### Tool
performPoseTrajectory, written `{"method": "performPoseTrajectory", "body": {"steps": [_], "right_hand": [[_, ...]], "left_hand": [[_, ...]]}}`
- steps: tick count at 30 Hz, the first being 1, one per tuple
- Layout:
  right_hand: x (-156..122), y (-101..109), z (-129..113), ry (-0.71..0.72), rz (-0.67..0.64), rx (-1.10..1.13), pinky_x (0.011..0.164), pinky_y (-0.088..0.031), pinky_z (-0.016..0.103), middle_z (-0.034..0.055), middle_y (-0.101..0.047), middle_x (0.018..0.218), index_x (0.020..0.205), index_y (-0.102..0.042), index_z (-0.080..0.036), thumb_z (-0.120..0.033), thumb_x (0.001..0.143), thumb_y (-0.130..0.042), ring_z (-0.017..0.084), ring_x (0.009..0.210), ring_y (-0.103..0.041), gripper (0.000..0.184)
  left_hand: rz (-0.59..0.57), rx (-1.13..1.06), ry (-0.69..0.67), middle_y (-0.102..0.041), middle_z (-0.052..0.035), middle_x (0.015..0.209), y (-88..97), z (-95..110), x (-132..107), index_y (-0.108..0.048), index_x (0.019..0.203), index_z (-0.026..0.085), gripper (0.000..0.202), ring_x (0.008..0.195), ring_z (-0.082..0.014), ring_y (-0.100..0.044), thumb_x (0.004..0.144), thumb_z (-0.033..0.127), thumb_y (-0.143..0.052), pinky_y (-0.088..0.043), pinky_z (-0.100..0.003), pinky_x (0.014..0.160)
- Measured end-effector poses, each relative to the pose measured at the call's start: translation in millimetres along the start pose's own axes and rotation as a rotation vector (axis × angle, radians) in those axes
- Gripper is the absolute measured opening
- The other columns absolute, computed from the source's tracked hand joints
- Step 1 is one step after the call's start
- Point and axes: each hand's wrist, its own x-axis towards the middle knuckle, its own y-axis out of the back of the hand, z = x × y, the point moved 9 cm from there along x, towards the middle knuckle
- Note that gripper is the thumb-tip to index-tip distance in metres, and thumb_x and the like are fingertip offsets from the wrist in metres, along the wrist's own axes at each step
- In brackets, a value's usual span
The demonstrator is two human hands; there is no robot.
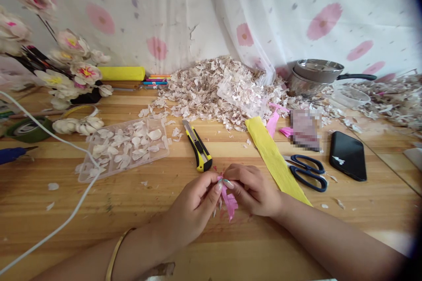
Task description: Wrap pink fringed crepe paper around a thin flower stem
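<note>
A pink crepe paper strip [230, 202] with a cut, fringed edge hangs down between my two hands over the front of the wooden table. My left hand [198, 202] pinches its upper end between thumb and forefinger. From the other side my right hand [255, 189] pinches the same upper end, its fingertips touching those of the left. Just beyond the hands lies a yellow and black utility knife [198, 145]. Right of my right hand are a yellow crepe paper strip [277, 160], partly behind the wrist, and dark blue scissors [308, 171].
A clear compartment tray [166, 151] with white petals lies at left, a white cable [77, 210] running past it. Behind are a petal heap [204, 88] and metal pans [310, 77]. A black phone [347, 156] lies right; handmade flowers [85, 72] stand far left.
</note>
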Motion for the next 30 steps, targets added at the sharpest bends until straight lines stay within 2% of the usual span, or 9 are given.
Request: {"method": "performPoseTrajectory", "body": {"steps": [6, 10, 14, 18, 21, 23, 26, 28, 30], "right_hand": [[-1.0, 0.9, 1.1, -0.015, 0.020, 0.041, 0.062, -0.044, 0.025, 0.0061, -0.060, 0.078, 0.093, -0.052, -0.018, -0.012, 0.093, -0.043, 0.015, 0.069, -0.056, 0.011], [-1.3, 0.2, 5.0, -0.100, 0.020, 0.073, 0.059, -0.044, 0.023, 0.0043, -0.059, 0.073, 0.084, -0.050, -0.018, -0.019, 0.096, -0.041, 0.013, 0.064, -0.055, 0.015], [-2.6, -3.7, 12.2, -0.213, -0.012, 0.020, 0.047, -0.037, 0.020, -0.0010, -0.051, 0.060, 0.072, -0.043, -0.020, -0.028, 0.098, -0.037, 0.009, 0.050, -0.047, 0.028], [-2.4, -7.0, 11.0, -0.210, -0.048, 0.008, 0.044, -0.031, 0.020, -0.0038, -0.043, 0.053, 0.066, -0.037, -0.021, -0.030, 0.099, -0.034, 0.008, 0.044, -0.040, 0.034], [-2.4, -5.6, 11.5, -0.213, -0.047, 0.036, 0.043, -0.031, 0.019, -0.0042, -0.043, 0.051, 0.064, -0.037, -0.020, -0.029, 0.099, -0.034, 0.008, 0.042, -0.040, 0.036], [-1.8, -1.8, 10.1, -0.188, -0.033, 0.027, 0.046, -0.035, 0.020, -0.0022, -0.048, 0.052, 0.066, -0.043, -0.019, -0.029, 0.100, -0.033, 0.009, 0.045, -0.045, 0.037], [-0.6, 6.3, 6.3, -0.132, 0.006, 0.000, 0.055, -0.044, 0.022, 0.0036, -0.061, 0.065, 0.079, -0.053, -0.017, -0.031, 0.100, -0.034, 0.012, 0.058, -0.057, 0.032], [0.0, 8.7, 2.9, -0.088, 0.018, 0.011, 0.058, -0.046, 0.022, 0.0057, -0.065, 0.074, 0.090, -0.055, -0.017, -0.030, 0.099, -0.039, 0.013, 0.063, -0.061, 0.022], [0.1, 7.4, -0.5, -0.044, 0.011, 0.012, 0.057, -0.046, 0.022, 0.0053, -0.065, 0.074, 0.094, -0.054, -0.017, -0.026, 0.097, -0.044, 0.013, 0.061, -0.060, 0.015]], "left_hand": [[-0.001, 0.047, -0.016, -0.061, -0.0032, 0.080, 0.1, 2.8, -2.0, -0.054, 0.098, 0.018, 0.032, 0.070, -0.0137, -0.052, 0.098, 0.044, -0.036, -0.041, -0.026, 0.065], [0.002, 0.060, -0.014, -0.060, -0.0029, 0.079, 0.0, 2.8, -1.5, -0.052, 0.094, 0.019, 0.032, 0.071, -0.0140, -0.052, 0.098, 0.045, -0.035, -0.041, -0.027, 0.066], [-0.018, 0.086, -0.013, -0.056, -0.0002, 0.073, -1.2, 5.8, -0.7, -0.052, 0.091, 0.019, 0.033, 0.066, -0.0135, -0.051, 0.098, 0.045, -0.034, -0.040, -0.027, 0.064], [-0.065, 0.120, -0.037, -0.059, -0.0016, 0.079, -4.8, 12.4, -0.7, -0.053, 0.094, 0.019, 0.031, 0.074, -0.0148, -0.054, 0.099, 0.042, -0.033, -0.041, -0.028, 0.069], [-0.066, 0.128, -0.054, -0.059, -0.0018, 0.081, -4.9, 13.8, -0.9, -0.054, 0.094, 0.019, 0.030, 0.074, -0.0147, -0.053, 0.099, 0.041, -0.034, -0.041, -0.027, 0.069], [-0.065, 0.113, -0.046, -0.059, -0.0019, 0.080, -4.9, 11.4, -1.2, -0.053, 0.093, 0.019, 0.031, 0.072, -0.0145, -0.053, 0.099, 0.042, -0.034, -0.041, -0.027, 0.068], [-0.051, 0.067, -0.018, -0.060, -0.0020, 0.078, -3.5, 6.0, -1.7, -0.053, 0.095, 0.019, 0.032, 0.069, -0.0142, -0.052, 0.098, 0.044, -0.033, -0.041, -0.028, 0.067], [-0.037, 0.035, -0.006, -0.060, -0.0022, 0.078, -2.2, 3.9, -1.9, -0.053, 0.096, 0.019, 0.032, 0.069, -0.0142, -0.053, 0.098, 0.045, -0.033, -0.041, -0.028, 0.066], [-0.034, 0.017, 0.000, -0.059, -0.0024, 0.079, -1.9, 3.5, -1.7, -0.053, 0.097, 0.019, 0.032, 0.070, -0.0145, -0.054, 0.098, 0.045, -0.034, -0.042, -0.028, 0.066]]}}
